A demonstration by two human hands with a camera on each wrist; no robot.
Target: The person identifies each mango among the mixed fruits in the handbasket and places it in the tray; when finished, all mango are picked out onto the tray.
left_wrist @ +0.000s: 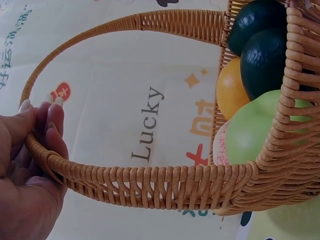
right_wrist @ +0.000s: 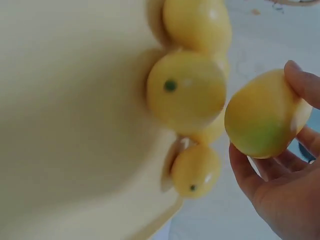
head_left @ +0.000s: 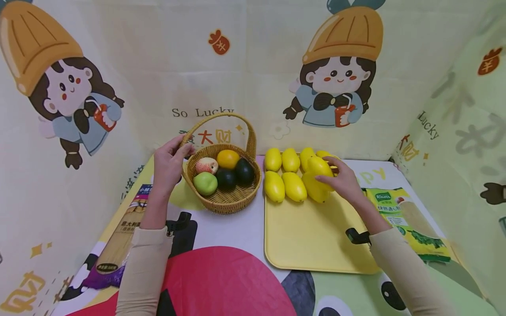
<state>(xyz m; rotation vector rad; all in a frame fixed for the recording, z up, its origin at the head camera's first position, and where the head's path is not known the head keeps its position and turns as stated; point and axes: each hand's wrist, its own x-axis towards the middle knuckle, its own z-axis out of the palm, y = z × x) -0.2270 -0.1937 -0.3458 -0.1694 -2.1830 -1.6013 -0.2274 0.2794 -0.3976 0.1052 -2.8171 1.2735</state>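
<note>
My left hand (head_left: 168, 164) grips the side of the arched handle of a wicker basket (head_left: 229, 206). Inside lie a green apple-like fruit (head_left: 205, 183), a speckled pink peach (head_left: 207, 165), an orange (head_left: 228, 159) and two dark avocado-like fruits (head_left: 245, 171). Over the right part of a yellow tray (head_left: 312, 241), my right hand (head_left: 345, 182) holds a yellow mango (head_left: 318, 166) between thumb and fingers. That mango shows a greenish patch in the right wrist view, raised off the tray. Several more mangoes (head_left: 294, 186) lie in two rows at the tray's back, partly hidden by my right hand.
A pack of spaghetti (head_left: 124, 237) lies left of my left forearm. Beyond the tray's right edge is a green and yellow Knorr packet (head_left: 409, 219). A printed cloth wall (head_left: 253, 79) stands close behind the basket and tray.
</note>
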